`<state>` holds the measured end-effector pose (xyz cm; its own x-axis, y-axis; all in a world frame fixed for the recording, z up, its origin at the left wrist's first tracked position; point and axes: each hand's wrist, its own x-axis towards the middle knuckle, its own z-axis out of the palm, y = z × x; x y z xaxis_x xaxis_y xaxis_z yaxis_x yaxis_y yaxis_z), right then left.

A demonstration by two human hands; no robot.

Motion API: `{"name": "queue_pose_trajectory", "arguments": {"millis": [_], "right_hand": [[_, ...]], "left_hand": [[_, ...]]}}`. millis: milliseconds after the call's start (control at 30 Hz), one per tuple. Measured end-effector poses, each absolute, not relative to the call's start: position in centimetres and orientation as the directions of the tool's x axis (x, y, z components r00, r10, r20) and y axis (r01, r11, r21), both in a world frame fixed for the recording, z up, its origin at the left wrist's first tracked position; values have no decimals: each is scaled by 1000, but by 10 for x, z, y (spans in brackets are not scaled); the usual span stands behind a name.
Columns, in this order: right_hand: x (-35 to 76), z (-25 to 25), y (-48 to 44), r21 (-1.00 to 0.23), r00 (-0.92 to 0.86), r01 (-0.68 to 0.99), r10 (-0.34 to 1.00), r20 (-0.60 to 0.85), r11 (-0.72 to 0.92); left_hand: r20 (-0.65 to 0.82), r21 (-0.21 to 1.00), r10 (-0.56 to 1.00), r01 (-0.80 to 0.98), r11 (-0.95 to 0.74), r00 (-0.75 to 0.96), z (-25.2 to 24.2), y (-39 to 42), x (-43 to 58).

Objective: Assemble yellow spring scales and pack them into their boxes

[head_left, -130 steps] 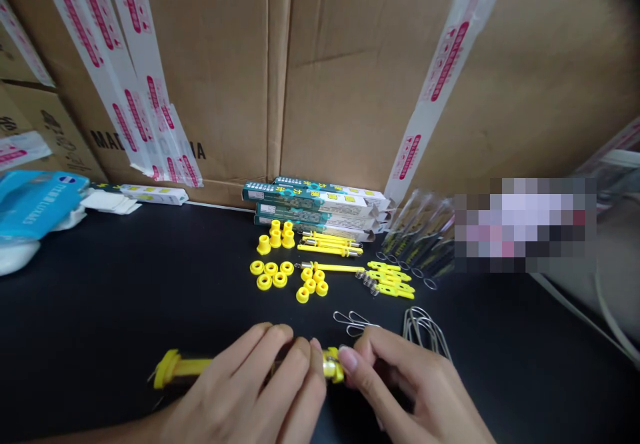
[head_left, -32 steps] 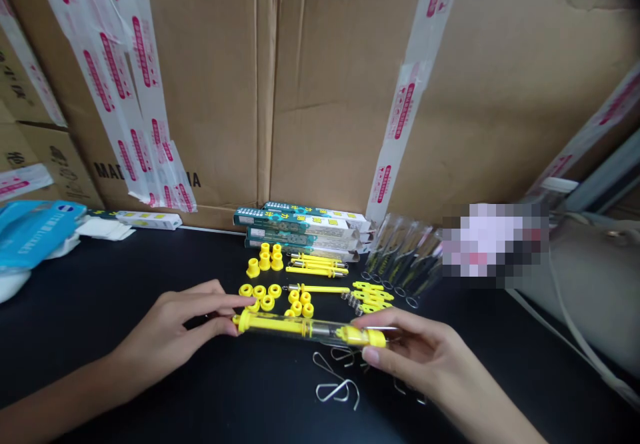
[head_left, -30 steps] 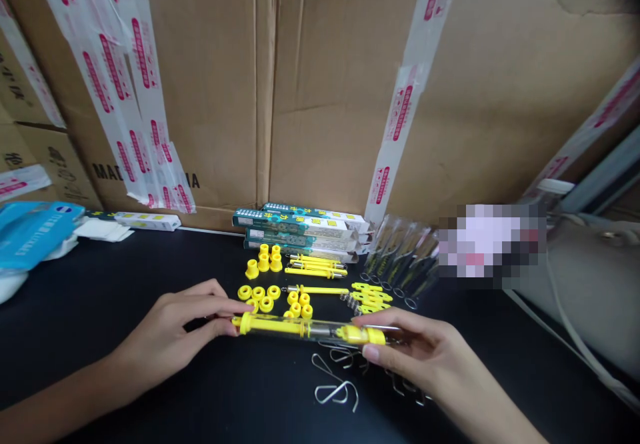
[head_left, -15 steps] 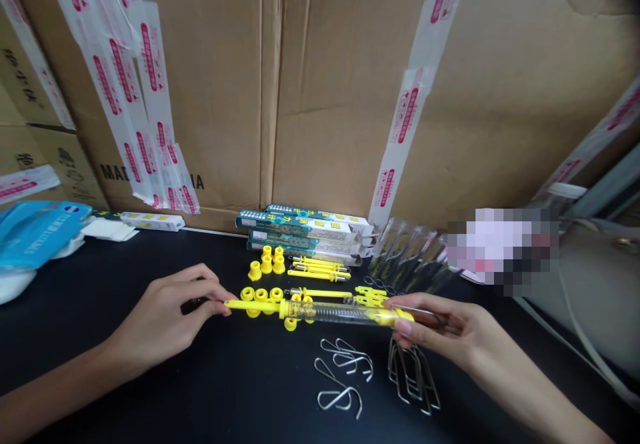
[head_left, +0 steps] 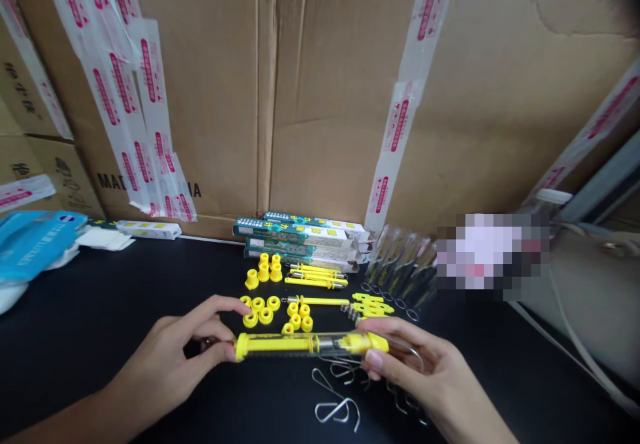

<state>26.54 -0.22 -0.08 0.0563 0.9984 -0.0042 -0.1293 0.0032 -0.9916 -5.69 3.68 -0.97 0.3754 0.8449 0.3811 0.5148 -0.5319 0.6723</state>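
Observation:
A spring scale (head_left: 280, 345), a clear tube with yellow ends, lies level between my hands above the black table. My left hand (head_left: 180, 347) pinches its left end by the yellow collar, index finger stretched out above. What exactly sits between those fingertips is hidden. My right hand (head_left: 430, 367) grips the yellow cap at the other end, and a bent wire hook (head_left: 413, 354) sticks out there between the fingers. The yellow rod shows inside the tube. Below are loose metal hooks (head_left: 336, 412), partly covered by my right hand.
Behind the scale lie several yellow collars (head_left: 264, 272), yellow rods with springs (head_left: 316, 283), flat yellow pieces (head_left: 370, 305) and clear tubes (head_left: 400, 264). Printed narrow boxes (head_left: 300, 232) are stacked against a large carton (head_left: 330, 97). A blue packet (head_left: 37, 244) is at left.
The yellow rod has gone from sticking out on the left to lying inside the tube, its spring no longer stretched. My hands are closer together and the scale sits lower in view.

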Motion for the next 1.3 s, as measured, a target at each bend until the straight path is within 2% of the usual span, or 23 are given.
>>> {"name": "queue_pose_trajectory", "arguments": {"millis": [133,233,300,433,533,767,933,1100,1300], "right_hand": [[257,-3,-6,-958,119,-285,993,7,41],[256,-1,-8,-954,120,-297,993,15,50],[256,0,-10,-957,111,-287,994,14,45],[263,-2,-11,-969,57,-247,998,-6,8],[269,-4,-10,-962,-17,-270,999,-35,-38],[269,-1,-10,-902,-34,-426,998,-57,-66],[267,4,-12,-875,-77,-469,993,-94,-119],[265,6,-13,-821,-92,-531,978,-190,-209],[266,5,-12,-768,-47,-599,967,-250,-228]], "left_hand": [[375,770,857,396,-501,354,-16,41,-56],[409,761,836,370,-533,366,-21,43,-54],[402,795,839,314,-518,367,-22,44,-53],[243,943,905,134,-305,349,-20,49,-55],[161,980,927,56,-191,340,-15,56,-59],[66,997,950,19,-76,304,0,59,-59],[-51,993,968,-95,76,244,13,55,-53],[-206,934,969,-269,236,137,14,49,-48],[-282,853,946,-410,324,163,1,48,-50]]}}
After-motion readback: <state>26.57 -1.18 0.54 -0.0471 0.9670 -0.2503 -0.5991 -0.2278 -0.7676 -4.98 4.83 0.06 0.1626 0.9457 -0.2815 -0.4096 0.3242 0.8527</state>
